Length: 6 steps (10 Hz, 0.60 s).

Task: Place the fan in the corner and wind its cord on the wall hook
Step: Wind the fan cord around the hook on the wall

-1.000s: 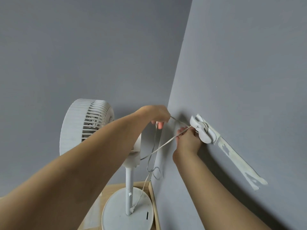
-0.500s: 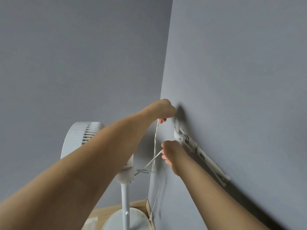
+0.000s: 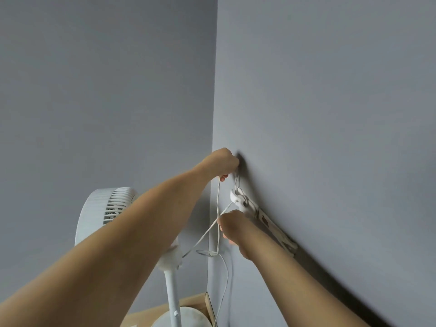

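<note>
Left hand [image 3: 223, 161] has risen above hook [image 3: 239, 197], fingers pinching cord [image 3: 218, 208]; right hand [image 3: 232, 226] pinches below. Another wrap forming.

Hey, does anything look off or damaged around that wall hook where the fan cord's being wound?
Yes. A white strip trails from the wall hook along the right wall, ragged and torn at its far end, with a reddish mark on it. It looks like peeling tape or backing. The cord also hangs in a loose tangle by the fan.
</note>
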Motion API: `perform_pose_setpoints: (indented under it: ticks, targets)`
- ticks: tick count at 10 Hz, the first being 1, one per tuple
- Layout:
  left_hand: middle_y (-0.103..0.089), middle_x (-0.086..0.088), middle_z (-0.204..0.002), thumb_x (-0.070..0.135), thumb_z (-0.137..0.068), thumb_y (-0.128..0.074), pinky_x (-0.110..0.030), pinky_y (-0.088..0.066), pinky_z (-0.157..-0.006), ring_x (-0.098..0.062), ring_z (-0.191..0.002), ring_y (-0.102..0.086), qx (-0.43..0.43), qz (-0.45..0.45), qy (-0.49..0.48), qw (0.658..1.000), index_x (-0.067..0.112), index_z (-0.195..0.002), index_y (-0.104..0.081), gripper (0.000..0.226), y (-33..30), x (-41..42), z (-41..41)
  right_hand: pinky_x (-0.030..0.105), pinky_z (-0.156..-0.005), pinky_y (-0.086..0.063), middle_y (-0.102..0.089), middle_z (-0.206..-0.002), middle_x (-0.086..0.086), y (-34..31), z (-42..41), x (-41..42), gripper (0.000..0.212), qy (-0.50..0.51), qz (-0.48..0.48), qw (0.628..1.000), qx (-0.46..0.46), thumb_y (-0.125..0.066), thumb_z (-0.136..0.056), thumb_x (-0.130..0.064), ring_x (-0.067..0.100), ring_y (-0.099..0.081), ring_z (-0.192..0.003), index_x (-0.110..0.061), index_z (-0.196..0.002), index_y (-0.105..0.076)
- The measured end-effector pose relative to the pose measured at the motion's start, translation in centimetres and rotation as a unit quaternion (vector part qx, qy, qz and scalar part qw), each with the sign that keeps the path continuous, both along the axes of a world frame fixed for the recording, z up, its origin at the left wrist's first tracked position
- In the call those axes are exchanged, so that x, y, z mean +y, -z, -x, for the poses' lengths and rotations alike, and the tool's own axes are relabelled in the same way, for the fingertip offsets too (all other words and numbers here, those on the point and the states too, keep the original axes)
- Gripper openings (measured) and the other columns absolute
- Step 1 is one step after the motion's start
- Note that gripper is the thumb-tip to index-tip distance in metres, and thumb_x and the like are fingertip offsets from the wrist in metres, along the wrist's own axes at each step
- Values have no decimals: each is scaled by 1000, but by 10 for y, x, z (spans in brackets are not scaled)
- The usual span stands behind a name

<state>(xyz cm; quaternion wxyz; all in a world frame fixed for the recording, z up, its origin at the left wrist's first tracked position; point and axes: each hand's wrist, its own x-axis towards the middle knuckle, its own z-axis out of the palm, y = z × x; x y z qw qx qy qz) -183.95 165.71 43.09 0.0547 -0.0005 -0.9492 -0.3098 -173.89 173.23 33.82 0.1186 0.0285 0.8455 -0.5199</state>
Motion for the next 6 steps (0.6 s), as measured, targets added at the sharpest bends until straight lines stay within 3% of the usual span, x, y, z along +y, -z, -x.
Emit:
perform_pose_setpoints:
  ticks: [1, 2, 3, 4, 5, 6]
  targets:
    - [-61, -5, -66, 17, -92, -55, -21, -49, -55, -18, -55, -58, -5, 36, 16, 999, 11, -70, -57, 23, -16, -5, -9, 27, -62, -39, -35, -69, 0, -5, -2, 2, 31, -13, -14, 1000, 23, -39, -94, -11, 22, -43, -69, -18, -64, -34]
    - [-63, -5, -61, 16, -82, -59, -22, -42, -52, -19, -53, -53, 21, 127, 29, 991, 12, -62, -56, 21, -33, -20, -19, 28, -58, -38, -38, -67, -1, -15, -1, 3, 30, -11, -41, 995, 85, -40, -92, -11, 26, -43, -78, -19, -63, -35]
    - [-50, 0, -60, 16, -78, -52, -23, -33, -51, -25, -56, -46, 85, 277, 11, 957, 14, -56, -43, 23, -58, -34, -39, 28, -59, -36, -47, -73, 2, -28, 3, 4, 24, 42, -52, 976, 206, -40, -86, -5, 24, -42, -80, -18, -66, -39]
    - [-50, 3, -65, 27, -87, -52, -26, -37, -58, -29, -70, -56, 168, 359, 0, 918, 15, -62, -47, 28, -83, -39, -50, 27, -81, -38, -59, -109, 5, -47, 4, 0, 33, 97, -6, 950, 297, -36, -83, 1, 26, -50, -101, -12, -104, -58]
    - [-55, 0, -73, 35, -96, -48, -29, -37, -67, -28, -73, -54, 235, 405, 2, 884, 17, -69, -50, 32, -110, -46, -58, 30, -94, -38, -52, -118, 10, -68, 16, -7, 50, 111, 57, 942, 313, -37, -83, 2, 23, -49, -110, -8, -131, -45]
    - [-63, -5, -87, 33, -97, -45, -32, -36, -77, -30, -77, -55, 315, 428, -12, 847, 17, -76, -50, 27, -133, -47, -70, 38, -93, -47, -57, -104, 16, -83, 37, -13, 39, 70, 31, 962, 260, -47, -87, -10, 30, -56, -94, 0, -125, -48]
